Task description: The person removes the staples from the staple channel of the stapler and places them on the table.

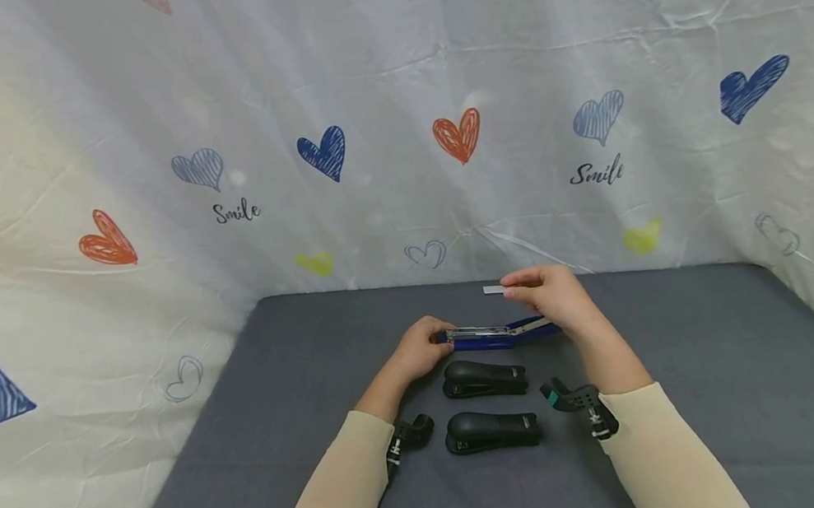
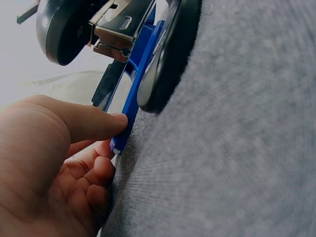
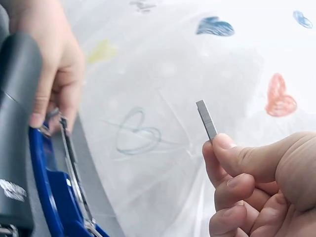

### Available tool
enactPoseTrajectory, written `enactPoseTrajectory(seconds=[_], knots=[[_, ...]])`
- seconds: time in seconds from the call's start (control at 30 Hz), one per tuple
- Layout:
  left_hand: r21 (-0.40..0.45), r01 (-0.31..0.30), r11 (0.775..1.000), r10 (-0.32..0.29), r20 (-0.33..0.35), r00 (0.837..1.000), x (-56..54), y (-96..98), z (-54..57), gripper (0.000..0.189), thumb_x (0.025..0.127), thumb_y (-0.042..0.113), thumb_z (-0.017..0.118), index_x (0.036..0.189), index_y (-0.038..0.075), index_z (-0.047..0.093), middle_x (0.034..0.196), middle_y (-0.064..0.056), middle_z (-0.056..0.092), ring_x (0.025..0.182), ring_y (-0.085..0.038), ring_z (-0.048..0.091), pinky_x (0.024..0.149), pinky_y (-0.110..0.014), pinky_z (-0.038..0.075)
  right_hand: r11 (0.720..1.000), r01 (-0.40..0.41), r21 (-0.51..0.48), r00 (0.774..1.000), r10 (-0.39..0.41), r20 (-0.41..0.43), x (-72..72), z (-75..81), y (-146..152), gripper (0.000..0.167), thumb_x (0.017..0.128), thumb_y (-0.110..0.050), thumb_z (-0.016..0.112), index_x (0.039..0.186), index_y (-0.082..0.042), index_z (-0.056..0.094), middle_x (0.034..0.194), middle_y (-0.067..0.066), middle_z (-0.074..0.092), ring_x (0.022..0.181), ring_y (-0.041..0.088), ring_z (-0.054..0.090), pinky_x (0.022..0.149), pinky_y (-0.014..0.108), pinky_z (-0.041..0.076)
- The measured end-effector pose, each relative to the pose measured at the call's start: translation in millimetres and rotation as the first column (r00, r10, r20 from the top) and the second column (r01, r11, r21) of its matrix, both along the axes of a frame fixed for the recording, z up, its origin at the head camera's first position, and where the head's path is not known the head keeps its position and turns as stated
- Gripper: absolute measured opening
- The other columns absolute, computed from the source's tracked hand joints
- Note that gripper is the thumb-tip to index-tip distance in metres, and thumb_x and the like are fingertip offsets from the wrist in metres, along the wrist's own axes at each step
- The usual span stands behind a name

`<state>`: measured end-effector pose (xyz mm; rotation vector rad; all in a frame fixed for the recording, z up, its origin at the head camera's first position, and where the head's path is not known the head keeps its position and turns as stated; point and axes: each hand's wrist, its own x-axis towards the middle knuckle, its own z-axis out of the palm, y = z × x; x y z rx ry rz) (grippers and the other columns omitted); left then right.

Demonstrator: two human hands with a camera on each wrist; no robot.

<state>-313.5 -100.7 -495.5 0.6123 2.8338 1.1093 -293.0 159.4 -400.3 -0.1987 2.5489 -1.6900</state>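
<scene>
The blue stapler (image 1: 482, 345) lies opened out on the grey-covered worktop (image 1: 316, 379), its long axis running left to right across the person's front, with its metal staple channel (image 1: 475, 332) facing up along the left half. At the stapler's left end the left hand (image 1: 415, 348) pinches the blue base between thumb and fingers. The right hand (image 1: 554, 292) grips a short strip of staples (image 3: 207, 121) between thumb and forefinger, its other fingers curled, off the far side of the stapler near the joint; how high it is raised I cannot tell. The relation that counts is strip to channel: from the right hand, the channel lies toward the person and leftward, and in the head view the strip's long axis runs roughly parallel to the stapler's, free end pointing left. The left hand is the nearer, touching the stapler; the strip is apart from it. Two black staplers (image 1: 485, 379) (image 1: 493, 431) lie on the person's side of the blue one, roughly parallel to it.
</scene>
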Motion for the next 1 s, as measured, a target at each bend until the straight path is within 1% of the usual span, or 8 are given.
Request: enactPoseTrajectory(seconds=[0.07,0.2,0.33,0.5,0.67,0.77,0.9,1.0], knots=[[0.000,-0.004,1.000,0.004,-0.002,1.000,-0.3,-0.4,-0.3,0.028,0.096,0.008,0.072,0.123,0.006,0.074,0.121,-0.010,0.064,0.094,-0.020,0.055,0.085,-0.040,0.046,1.000,0.006,-0.004,1.000,-0.006,0.000,0.5,2.3,5,0.033,0.100,-0.020,0.070,0.127,-0.001,0.071,0.088,0.004,0.060,0.062,0.018,0.044,0.058,0.032,0.039],[0.000,-0.007,1.000,0.007,0.000,1.000,-0.8,-0.7,-1.1,0.028,0.096,0.008,0.072,0.123,0.006,0.074,0.121,-0.010,0.064,0.095,-0.022,0.055,0.085,-0.040,0.047,1.000,0.028,0.000,1.000,-0.028,-0.001,2.7,5.7,13,0.031,0.101,-0.019,0.069,0.127,-0.001,0.071,0.091,0.004,0.061,0.066,0.018,0.045,0.060,0.031,0.040],[0.004,-0.006,1.000,0.006,-0.006,1.000,-0.8,-0.5,-1.0,0.027,0.095,0.008,0.072,0.122,0.006,0.075,0.120,-0.010,0.065,0.098,-0.022,0.057,0.087,-0.041,0.047,0.999,0.049,0.001,0.999,-0.049,-0.008,6.0,8.9,21,0.032,0.101,-0.018,0.068,0.128,0.000,0.069,0.092,0.004,0.060,0.065,0.017,0.044,0.060,0.032,0.040],[0.007,-0.009,1.000,0.009,-0.010,1.000,-0.1,-0.4,0.1,0.027,0.095,0.008,0.072,0.122,0.006,0.075,0.120,-0.010,0.065,0.097,-0.022,0.056,0.087,-0.042,0.047,0.997,0.070,0.015,0.997,-0.069,-0.038,9.8,11.2,34,0.034,0.101,-0.018,0.068,0.129,0.002,0.068,0.091,0.002,0.063,0.065,0.018,0.046,0.062,0.034,0.042],[0.007,-0.004,1.000,0.004,-0.017,1.000,0.2,-0.4,0.0,0.027,0.095,0.008,0.072,0.122,0.006,0.075,0.120,-0.010,0.065,0.096,-0.022,0.057,0.086,-0.042,0.047,0.994,0.102,0.035,0.994,-0.100,-0.044,14.2,11.5,49,0.035,0.101,-0.021,0.069,0.129,0.001,0.069,0.096,0.002,0.062,0.073,0.022,0.051,0.065,0.031,0.043],[0.010,0.001,1.000,-0.001,-0.022,1.000,-0.2,-0.4,-1.0,0.026,0.095,0.007,0.071,0.121,0.005,0.075,0.118,-0.011,0.065,0.097,-0.023,0.057,0.087,-0.043,0.048,0.992,0.118,0.047,0.992,-0.115,-0.050,16.2,10.9,60,0.036,0.102,-0.021,0.068,0.130,0.001,0.068,0.101,0.003,0.062,0.076,0.021,0.052,0.065,0.030,0.044],[0.016,0.002,1.000,-0.001,-0.024,1.000,-0.5,0.0,-1.7,0.026,0.095,0.007,0.072,0.121,0.005,0.075,0.118,-0.011,0.065,0.096,-0.023,0.057,0.087,-0.043,0.047,0.989,0.142,0.044,0.988,-0.138,-0.067,18.3,12.0,73,0.037,0.102,-0.020,0.068,0.131,0.003,0.067,0.096,-0.002,0.063,0.073,0.015,0.051,0.064,0.028,0.045],[0.018,-0.003,1.000,0.003,-0.021,1.000,-0.3,0.3,-0.8,0.026,0.095,0.007,0.072,0.121,0.005,0.075,0.117,-0.010,0.065,0.095,-0.022,0.056,0.086,-0.042,0.047,0.985,0.164,0.048,0.985,-0.160,-0.071,20.2,13.9,82,0.038,0.101,-0.020,0.069,0.130,0.005,0.066,0.090,-0.006,0.062,0.072,0.014,0.052,0.063,0.028,0.046]])
